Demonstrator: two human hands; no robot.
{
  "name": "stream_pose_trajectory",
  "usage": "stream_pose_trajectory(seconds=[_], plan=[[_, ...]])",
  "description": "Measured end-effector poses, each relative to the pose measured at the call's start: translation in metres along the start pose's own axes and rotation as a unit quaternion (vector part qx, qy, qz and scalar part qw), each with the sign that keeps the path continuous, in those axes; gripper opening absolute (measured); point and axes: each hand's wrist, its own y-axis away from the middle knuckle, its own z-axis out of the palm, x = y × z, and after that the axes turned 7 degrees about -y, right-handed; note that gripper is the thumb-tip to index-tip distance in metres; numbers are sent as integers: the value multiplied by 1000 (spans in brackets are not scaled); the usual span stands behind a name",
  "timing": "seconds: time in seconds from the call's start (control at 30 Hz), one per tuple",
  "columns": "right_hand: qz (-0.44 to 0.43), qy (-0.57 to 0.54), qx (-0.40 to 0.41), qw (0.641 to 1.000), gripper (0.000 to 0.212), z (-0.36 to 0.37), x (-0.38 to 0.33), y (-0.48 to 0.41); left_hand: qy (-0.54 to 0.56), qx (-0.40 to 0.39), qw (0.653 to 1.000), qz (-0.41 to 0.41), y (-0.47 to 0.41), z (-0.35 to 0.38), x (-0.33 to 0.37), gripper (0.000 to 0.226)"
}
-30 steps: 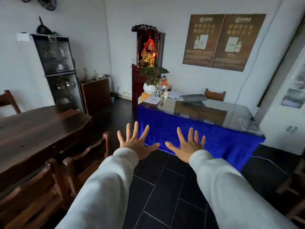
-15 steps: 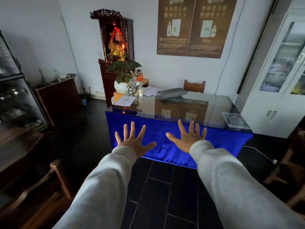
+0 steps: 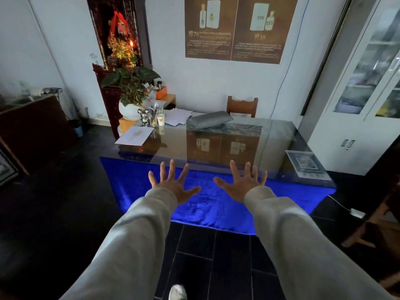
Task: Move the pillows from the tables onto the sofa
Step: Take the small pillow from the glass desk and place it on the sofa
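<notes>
1. We face a long table (image 3: pixel 279 135) with a reflective glass top and a bright blue cloth (image 3: pixel 216 204) hanging down its near side; it fills the middle of the room ahead of us, with a dark tiled floor between it and our feet.
2. A white glass-door cabinet (image 3: pixel 368 83) stands at the right, a dark red shrine (image 3: pixel 119 35) at the back left, and two brown posters (image 3: pixel 236 29) hang on the wall.
3. The one pillow (image 3: pixel 209 119) we can see, grey and flattish, lies on the far side of the tabletop, just in front of a wooden chair (image 3: pixel 242 106) and beside some loose papers (image 3: pixel 177 118).
4. A potted plant (image 3: pixel 132 89) and small desk clutter sit at the far left corner of the table, apart from the pillow.
5. Our left hand (image 3: pixel 173 185) and right hand (image 3: pixel 240 184) are stretched out in front of us, fingers spread wide, holding nothing; they hover over the blue cloth at the near edge, well apart from the pillow.
6. As we judge it, this pillow is not yet picked up, so the reach, lift and carry are all left. No sofa is in view, so we cannot tell whether any pillows are already on it, nor how many wait on other tables.
</notes>
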Motion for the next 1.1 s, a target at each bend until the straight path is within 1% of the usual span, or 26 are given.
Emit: stream_pose_trajectory(seconds=[0.13,0.3,0.47,0.63,0.77,0.83,0.9,0.97,1.03,1.1], plan=[[25,7,7,1000,105,-17,-9,-96,13,-10,1000,10,-101,-23,-3,94],[55,30,-12,998,104,-48,-35,-219,24,5,999,24,-221,-67,-12,93],[43,23,-24,999,101,-69,-54,-317,24,5,1000,15,-328,-95,-26,93],[67,19,-49,996,105,-77,-53,-410,40,-41,998,10,-411,-98,-19,95],[75,30,-76,994,108,-79,-43,-493,71,-55,996,19,-477,-97,1,94],[78,33,-87,993,108,-76,-37,-544,67,-56,996,20,-514,-89,13,93],[74,45,-95,992,108,-75,-35,-567,67,-64,995,23,-534,-90,15,93],[72,42,-95,992,108,-74,-27,-654,77,-63,995,2,-602,-87,30,92],[58,43,-95,993,107,-75,-26,-658,76,-64,995,0,-607,-92,25,92],[45,44,-137,989,108,-69,-13,-739,77,-104,991,-23,-674,-90,39,93]])
